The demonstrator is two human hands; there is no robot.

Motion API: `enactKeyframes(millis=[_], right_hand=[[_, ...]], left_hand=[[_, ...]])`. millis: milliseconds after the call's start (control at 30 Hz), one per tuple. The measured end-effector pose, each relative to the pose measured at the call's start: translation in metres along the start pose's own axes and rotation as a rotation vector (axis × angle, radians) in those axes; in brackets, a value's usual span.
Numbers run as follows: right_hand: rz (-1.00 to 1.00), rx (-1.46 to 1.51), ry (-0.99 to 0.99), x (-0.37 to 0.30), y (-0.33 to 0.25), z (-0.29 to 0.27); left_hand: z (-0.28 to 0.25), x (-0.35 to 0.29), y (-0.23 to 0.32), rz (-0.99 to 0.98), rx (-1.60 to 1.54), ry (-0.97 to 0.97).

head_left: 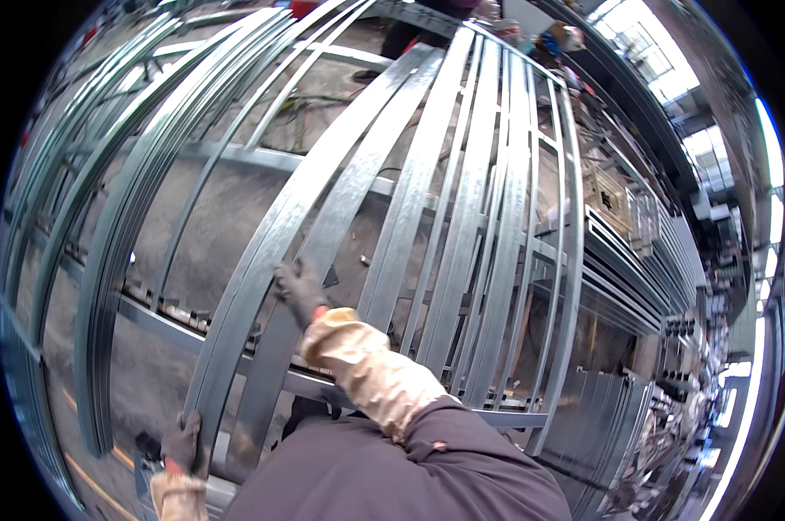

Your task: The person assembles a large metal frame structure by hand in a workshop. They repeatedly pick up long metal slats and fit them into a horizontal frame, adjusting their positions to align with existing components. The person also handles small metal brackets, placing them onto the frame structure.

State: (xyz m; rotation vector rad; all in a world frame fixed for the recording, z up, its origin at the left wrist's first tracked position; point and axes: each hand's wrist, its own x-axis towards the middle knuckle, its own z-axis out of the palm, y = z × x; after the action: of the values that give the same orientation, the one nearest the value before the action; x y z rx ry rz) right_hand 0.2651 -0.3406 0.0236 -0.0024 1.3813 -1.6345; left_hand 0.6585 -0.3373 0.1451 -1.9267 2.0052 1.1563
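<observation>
Head view: a long, silvery galvanized-steel beam [279, 221] is lying across grey steel crossbars [162, 328], its long axis running from the person's lower left toward the top middle. The grey-gloved left hand [182, 443] is sitting nearest its near end, at the left edge; whether those fingers are gripping or only resting there, I cannot tell. The grey-gloved right hand [300, 291] is reaching farther along, fingers spread and not closing around anything, fingertips meeting the beam's right edge while the palm is hovering over or resting on a flat, dull-silver steel bar [344, 198] just beside it. So the beam is slanting between the two hands, left hand nearer its close end, right hand partway up.
</observation>
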Motion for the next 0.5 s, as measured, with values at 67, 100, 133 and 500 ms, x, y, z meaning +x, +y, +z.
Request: enactKeyframes(millis=[67, 100, 133, 500], right_hand=[[0.004, 0.024, -0.039, 0.020, 0.007, 0.026], [0.070, 0.039, -0.006, 0.014, 0.008, 0.038], [0.134, 0.055, 0.028, 0.006, 0.007, 0.048], [0.044, 0.251, -0.020, -0.035, -0.035, -0.037]], left_hand=[[-0.015, -0.021, 0.016, 0.027, -0.085, -0.043], [-0.017, -0.032, 0.006, 0.070, -0.169, -0.054], [-0.017, -0.039, 0.001, 0.066, -0.149, -0.041], [0.067, -0.059, -0.020, 0.248, -0.390, -0.180]])
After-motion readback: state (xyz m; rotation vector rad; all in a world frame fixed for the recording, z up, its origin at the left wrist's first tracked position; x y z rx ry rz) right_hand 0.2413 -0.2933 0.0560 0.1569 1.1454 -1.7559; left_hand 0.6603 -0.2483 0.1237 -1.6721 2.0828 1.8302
